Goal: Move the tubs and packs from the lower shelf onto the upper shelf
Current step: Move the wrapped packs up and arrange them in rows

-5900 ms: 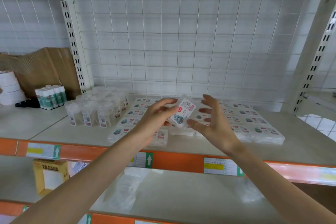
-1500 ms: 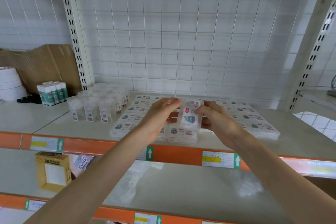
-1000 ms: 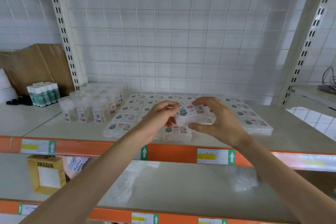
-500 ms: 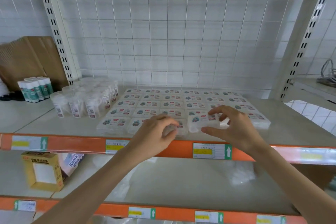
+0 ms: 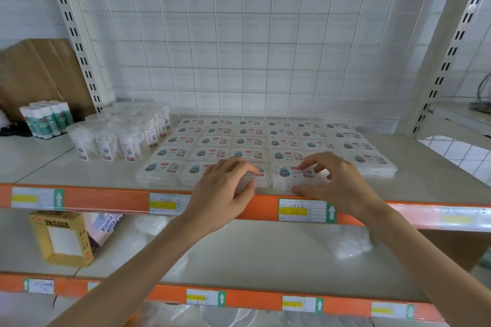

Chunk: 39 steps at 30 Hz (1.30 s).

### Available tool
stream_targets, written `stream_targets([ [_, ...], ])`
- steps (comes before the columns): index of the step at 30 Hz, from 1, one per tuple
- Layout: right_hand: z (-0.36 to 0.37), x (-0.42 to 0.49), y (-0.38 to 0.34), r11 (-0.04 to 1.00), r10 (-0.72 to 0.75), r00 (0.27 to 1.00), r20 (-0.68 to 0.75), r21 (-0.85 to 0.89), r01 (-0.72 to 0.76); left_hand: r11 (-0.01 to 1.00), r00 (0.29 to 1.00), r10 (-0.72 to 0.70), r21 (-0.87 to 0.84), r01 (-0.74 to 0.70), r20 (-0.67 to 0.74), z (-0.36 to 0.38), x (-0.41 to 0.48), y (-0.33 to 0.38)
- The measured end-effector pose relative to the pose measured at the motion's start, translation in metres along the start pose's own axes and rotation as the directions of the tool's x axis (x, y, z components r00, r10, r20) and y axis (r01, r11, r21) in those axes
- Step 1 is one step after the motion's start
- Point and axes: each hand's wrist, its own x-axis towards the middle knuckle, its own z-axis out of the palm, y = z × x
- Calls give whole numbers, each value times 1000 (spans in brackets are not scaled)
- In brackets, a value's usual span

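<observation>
Fingers (image 5: 248,169) of left hand (image 5: 225,190) and right hand (image 5: 338,180) grasp adjacent packs (image 5: 292,176) at upper shelf (image 5: 79,174) front edge.

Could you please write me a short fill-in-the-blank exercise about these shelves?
The right hand grips a flat clear plastic pack in the ____ row of packs.
The round clear plastic tubs stand to the ____ of the packs.
The yellow cardboard box sits one shelf ____ the packs.
The upper shelf has a front edge coloured ____.
Missing words: front; left; below; orange.
</observation>
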Motion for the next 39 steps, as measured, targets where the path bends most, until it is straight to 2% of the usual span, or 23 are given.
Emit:
stream_targets([
  [4, 3, -5, -1, 996, -30, 999, -40, -87, 27, 998, 1000, 15, 65, -14, -8, 0, -3, 3],
  [7, 8, -10, -1, 979, -143, 980, -139, -162, 120, 992, 999, 39, 119, -37, -18, 0, -5, 4],
  [10, 11, -13, -1, 963, -187, 964, -189, -229, 142, 989, 999, 38, 147, -34, -21, 0, -5, 7],
  [15, 13, -15, -1, 939, -269, 928, -259, -285, 193, 991, 998, -8, 137, 0, 63, -5, -1, 11],
  [19, 13, -18, -4, 937, -315, 890, -331, -260, 235, 989, 992, -60, 139, 45, 107, -14, -2, 22],
  [25, 16, -45, -14, 920, -386, 835, -392, -234, 315, 982, 996, -67, 178, 56, 59, -20, -23, 43],
  [33, 41, -99, -40, 913, -389, 849, -356, -271, 305, 958, 992, 45, 277, -78, 122, -32, -76, 47],
  [39, 73, -140, -60, 948, -261, 915, -308, -262, 182, 966, 987, 38, 247, -76, 155, -41, -131, 42],
])
